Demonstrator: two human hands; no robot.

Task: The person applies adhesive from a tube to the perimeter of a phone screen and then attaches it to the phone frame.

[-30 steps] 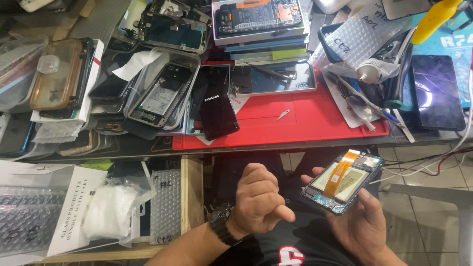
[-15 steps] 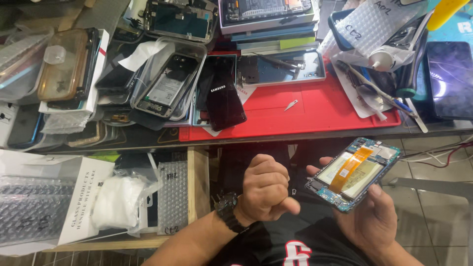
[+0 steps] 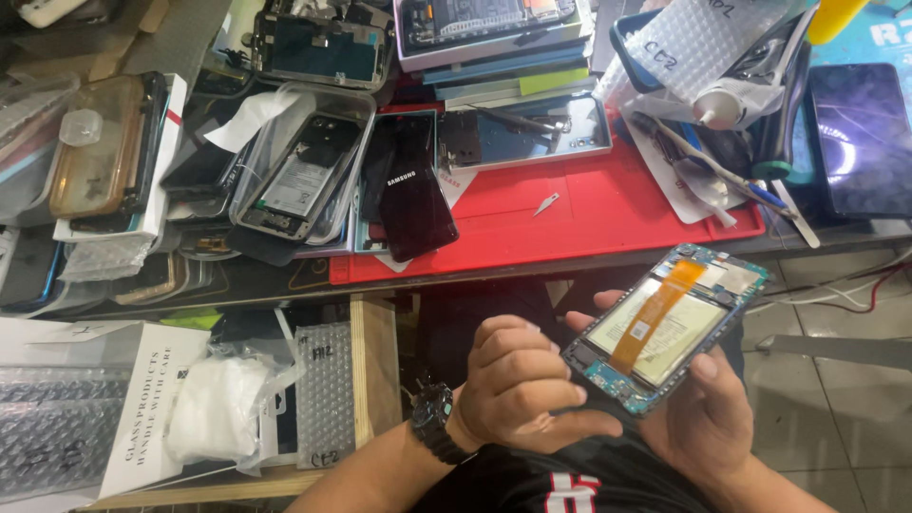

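My right hand (image 3: 703, 423) cradles an opened phone (image 3: 689, 332) from below, over my lap, with the thumb on its lower right edge. The phone's back is off, showing a pale battery, a green board and an orange flex cable (image 3: 657, 309) running across it. My left hand (image 3: 518, 385), with a black watch on the wrist, is curled into a fist against the phone's lower left corner. I see nothing in its closed fingers.
The bench edge lies just beyond my hands, with a red mat (image 3: 589, 209) on it. The mat carries a black phone screen (image 3: 418, 195), a small blade (image 3: 546, 202) and several phone frames and parts. A white box (image 3: 142, 408) and bubble wrap (image 3: 323, 394) sit lower left.
My left fist has edged right, closer to the phone's corner. The phone stays in my right hand, tilted slightly more upright. The view has shifted a little.
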